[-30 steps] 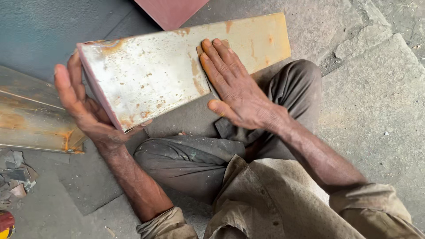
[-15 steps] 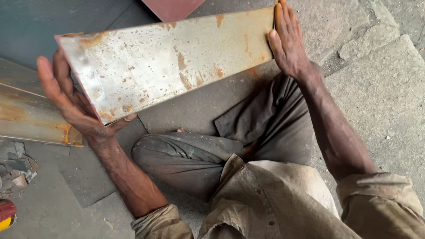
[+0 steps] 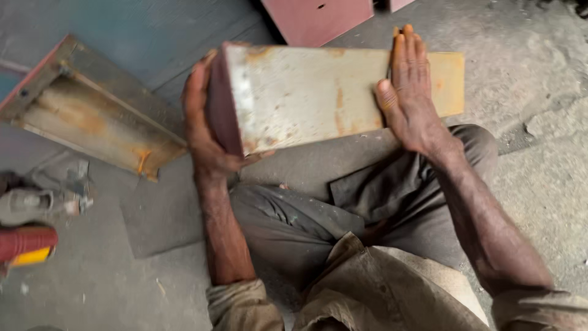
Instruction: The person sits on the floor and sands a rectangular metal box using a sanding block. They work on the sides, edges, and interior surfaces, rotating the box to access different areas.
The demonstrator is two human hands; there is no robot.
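Observation:
I hold a long rusty metal channel piece (image 3: 306,98) above my lap, its pale scratched face turned up and a dark red side toward the left. My left hand (image 3: 205,132) cups its left end from below and behind, fingers wrapped under the edge. My right hand (image 3: 411,92) lies flat with fingers straight on the top face toward the right end. My legs in grey trousers (image 3: 343,208) are folded under it on the floor.
A second rusty channel section (image 3: 92,110) lies on the floor to the left. A red and grey power tool (image 3: 27,227) sits at the left edge. Dark red metal plates (image 3: 318,18) stand at the top. A flat grey sheet (image 3: 159,214) lies on the concrete floor.
The metal piece has swung so its left end now faces me more. My right hand slid from the far right end back toward the middle of the top face.

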